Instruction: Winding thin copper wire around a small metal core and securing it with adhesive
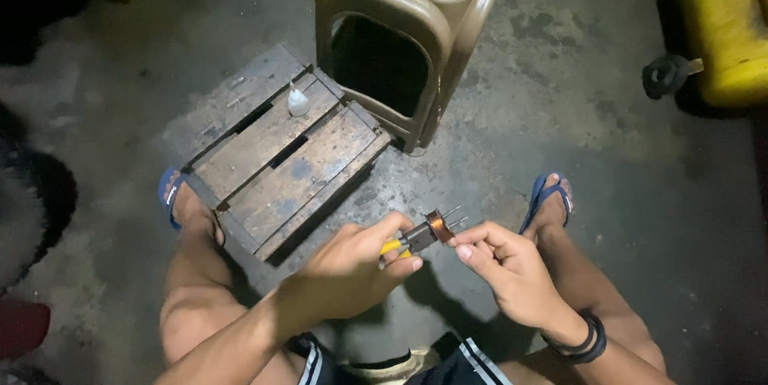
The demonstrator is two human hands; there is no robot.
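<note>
1. The left hand (348, 269) is wrapped tight round one pair of yellow-handled pliers (404, 243), fingers curled over the grip, thumb on top.
2. The dark nose of the pliers pokes out just past the left thumb and bites one small copper-wound coil (437, 226), which sits between the two hands.
3. The right hand (512, 269) is pinched narrow, its thumb and forefinger closed at the coil's near edge; whether they grip the coil itself or a fine wire off it I cannot tell.
4. Thin metal pins stick out of the coil on the side away from both hands; they are too small to count surely.
5. One dark band (588, 341) circles the right wrist.
6. Beyond the left hand lies one weathered wooden pallet (280, 153) of grey planks, with one small white squeeze bottle (298, 102) standing on it.
7. Further off, past the pallet, stands one tan plastic stool (408, 25).
8. Two blue flip-flops: one (170, 193) outside the left hand beside the pallet, one (548, 197) just beyond the right hand.
9. Far off to the right-hand side sits one yellow tank (720, 33).
</note>
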